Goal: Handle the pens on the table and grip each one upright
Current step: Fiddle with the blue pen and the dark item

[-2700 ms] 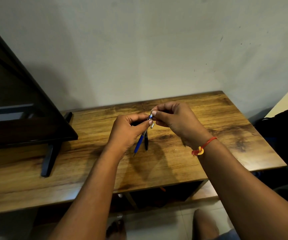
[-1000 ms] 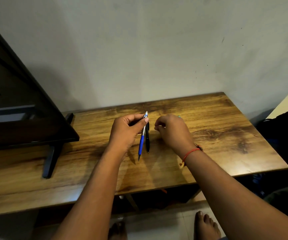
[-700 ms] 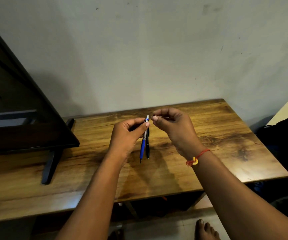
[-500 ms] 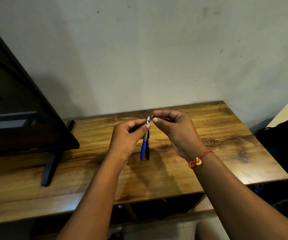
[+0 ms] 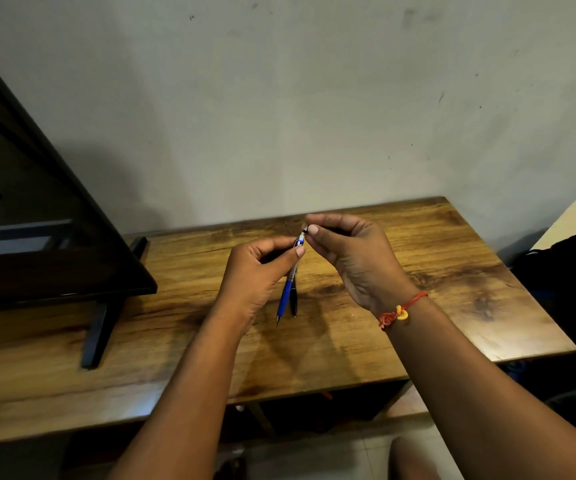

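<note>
I count two pens, both in my left hand (image 5: 257, 275): a blue pen (image 5: 285, 295) and a black pen (image 5: 293, 299), side by side and touching, pinched near their upper ends between thumb and forefinger. Their long axes run close to upright, tips pointing down toward the bench (image 5: 435, 271) and hanging clear above it. My right hand (image 5: 352, 258) sits just beside, on the right, its grip narrowed to a fingertip pinch at the very top of the blue pen; I cannot tell whether it clamps the cap end or only touches it. The right hand is nearer that top end, so I judge the coming move is to draw one pen upward out of the pair.
</note>
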